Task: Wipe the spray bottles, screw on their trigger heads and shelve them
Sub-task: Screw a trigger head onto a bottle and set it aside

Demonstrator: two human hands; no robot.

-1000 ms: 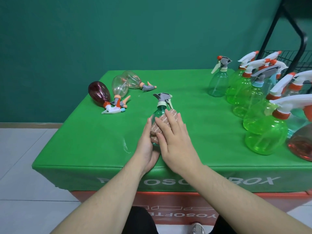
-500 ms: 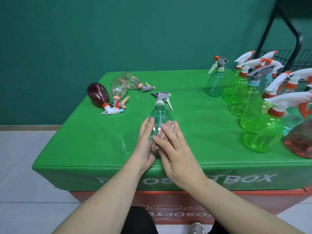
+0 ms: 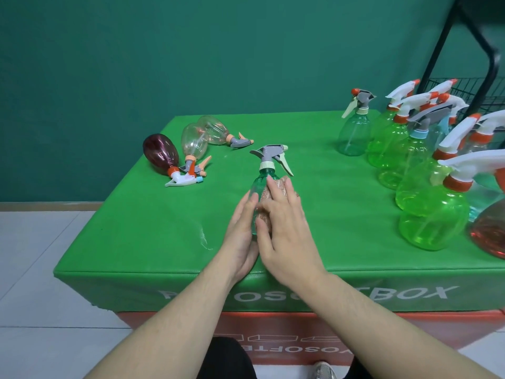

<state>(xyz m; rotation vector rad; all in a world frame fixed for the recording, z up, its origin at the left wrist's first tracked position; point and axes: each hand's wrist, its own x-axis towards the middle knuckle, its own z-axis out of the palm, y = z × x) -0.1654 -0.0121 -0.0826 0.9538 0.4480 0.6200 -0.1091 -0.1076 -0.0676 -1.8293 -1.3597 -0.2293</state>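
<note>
Head view: your left hand (image 3: 240,236) steadies the teal spray bottle (image 3: 259,184), fingers straight along its side; your right hand (image 3: 284,228) presses a pinkish cloth (image 3: 276,187) onto it with flat fingers. Bottle stands upright near the green table's (image 3: 136,228) front edge.

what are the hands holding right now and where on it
The left hand steadies the teal bottle by its lower body; the right hand presses a cloth against its side.
</note>
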